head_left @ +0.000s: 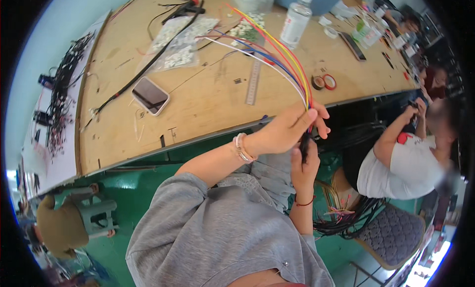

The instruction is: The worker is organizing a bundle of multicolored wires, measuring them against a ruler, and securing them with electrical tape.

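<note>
My left hand (283,130) is closed around a bundle of thin coloured wires (285,54), just above where they enter a black sheath. Red, yellow, blue, brown and white strands fan out from it, arching up and left over the wooden table (208,96). Below, my right hand (305,170) grips the black cable sheath (306,142) with the thumb along it. Both hands are in front of the table's near edge. The far wire tips cross above small bags of white connectors (180,54).
On the table lie a phone (151,96), a steel ruler (253,81), tape rolls (329,82), a black cable (153,59) and a bottle (296,22). Black cables (354,212) hang beside a padded chair (391,232). A co-worker in a white shirt (403,170) sits to my right.
</note>
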